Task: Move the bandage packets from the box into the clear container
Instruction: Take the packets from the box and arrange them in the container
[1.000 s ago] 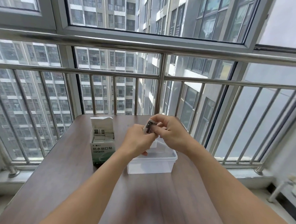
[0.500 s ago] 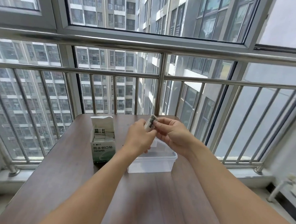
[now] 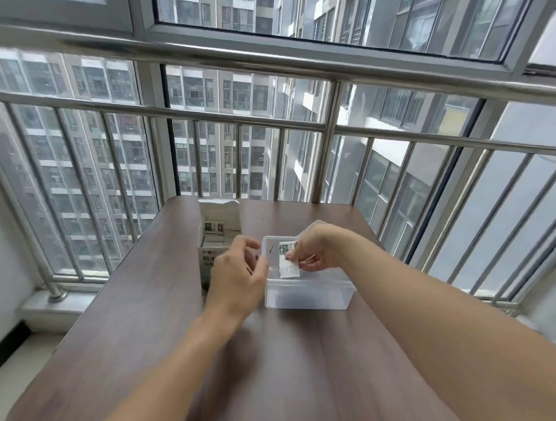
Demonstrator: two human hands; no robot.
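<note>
- clear container [image 3: 307, 297] on wooden table [image 3: 262, 370], used as landmark
- right hand [image 3: 316, 252] over container, fingers pinching one bandage packet [image 3: 287, 259]; packet hangs inside container's open top
- left hand [image 3: 237, 279] just left of container, fingers loosely curled, holding nothing
- box [image 3: 215, 239] upright just left of container, flap open, more packets [image 3: 219, 231] visible inside; left hand partly covers its front
- window railing [image 3: 307, 125] behind container

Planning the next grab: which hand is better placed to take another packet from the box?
Left. The left hand is empty beside the box, while the right hand holds a packet over the container.
</note>
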